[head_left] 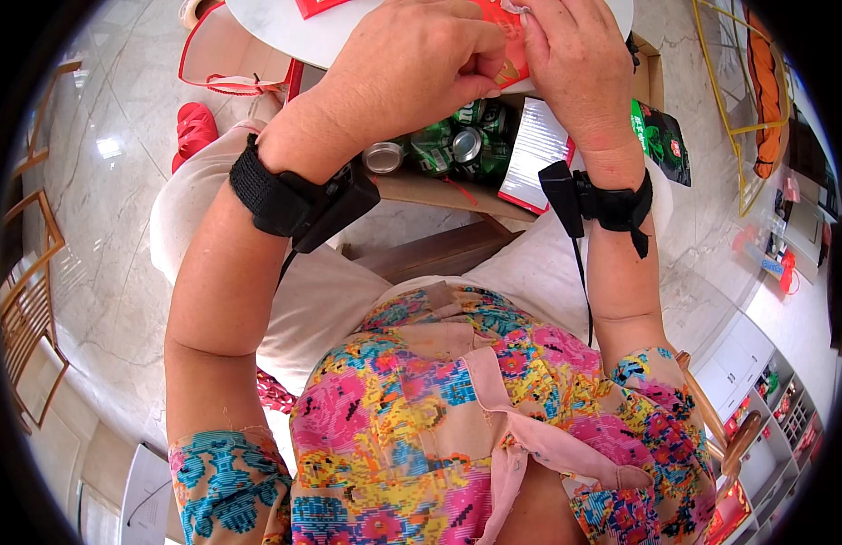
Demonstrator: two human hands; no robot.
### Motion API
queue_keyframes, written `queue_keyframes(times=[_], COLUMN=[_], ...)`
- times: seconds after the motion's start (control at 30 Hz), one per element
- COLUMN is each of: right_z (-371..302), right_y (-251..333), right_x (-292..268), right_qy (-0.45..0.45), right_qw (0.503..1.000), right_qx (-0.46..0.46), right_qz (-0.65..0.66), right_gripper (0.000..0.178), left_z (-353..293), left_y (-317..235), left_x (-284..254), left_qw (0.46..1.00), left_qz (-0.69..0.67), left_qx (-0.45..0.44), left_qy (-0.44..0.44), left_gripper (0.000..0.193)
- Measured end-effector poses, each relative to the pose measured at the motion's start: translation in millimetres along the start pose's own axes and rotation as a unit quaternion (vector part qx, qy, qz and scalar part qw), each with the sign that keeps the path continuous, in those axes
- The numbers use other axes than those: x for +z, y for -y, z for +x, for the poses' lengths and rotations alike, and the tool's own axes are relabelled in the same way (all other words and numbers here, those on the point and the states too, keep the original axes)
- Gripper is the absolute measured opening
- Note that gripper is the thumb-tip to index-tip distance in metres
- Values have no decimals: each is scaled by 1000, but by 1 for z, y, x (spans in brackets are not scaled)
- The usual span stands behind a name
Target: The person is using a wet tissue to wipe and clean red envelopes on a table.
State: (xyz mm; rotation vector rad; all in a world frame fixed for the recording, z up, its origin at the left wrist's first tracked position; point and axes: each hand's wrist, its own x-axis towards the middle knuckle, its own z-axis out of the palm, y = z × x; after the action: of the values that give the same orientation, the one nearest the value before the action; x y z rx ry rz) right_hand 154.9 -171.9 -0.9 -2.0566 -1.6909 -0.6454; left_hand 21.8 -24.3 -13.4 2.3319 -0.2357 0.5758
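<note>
A flat red packet with gold printing (512, 65) lies between my hands at the edge of a white tabletop (266, 27). My left hand (412, 68) is closed, its curled fingers and thumb pinching at the packet's left side. From the other side my right hand (580, 68) grips the packet, with the thumb along its right edge. A small whitish bit shows at the right fingertips, cut off by the top of the picture. Black straps with small boxes circle both wrists.
Below the tabletop, a cardboard box (421, 193) holds green cans (434, 145) and a white, red-edged carton (535, 150). Left of it stands a red-trimmed paper bag (230, 54). A green-and-black package (664, 141) is at its right. A wooden chair (30, 309) stands far left.
</note>
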Motion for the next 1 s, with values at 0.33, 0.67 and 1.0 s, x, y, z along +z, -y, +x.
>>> queue_keyframes(times=[0.33,0.67,1.0], right_z=[2,2,-1], right_y=[11,2,-12], right_x=[-1,-13,-3], right_qy=[-48,2,-6], right_qw=[990,992,996], right_qx=[-46,79,24], right_qz=[124,95,83], right_gripper=[14,14,13], left_z=[0,0,-1], left_y=[0,-9,1], left_x=[1,-7,5], left_qw=[998,1000,998], left_qz=[-49,12,36], left_qx=[10,-6,16], left_qy=[-23,3,-49], left_gripper=[14,13,12])
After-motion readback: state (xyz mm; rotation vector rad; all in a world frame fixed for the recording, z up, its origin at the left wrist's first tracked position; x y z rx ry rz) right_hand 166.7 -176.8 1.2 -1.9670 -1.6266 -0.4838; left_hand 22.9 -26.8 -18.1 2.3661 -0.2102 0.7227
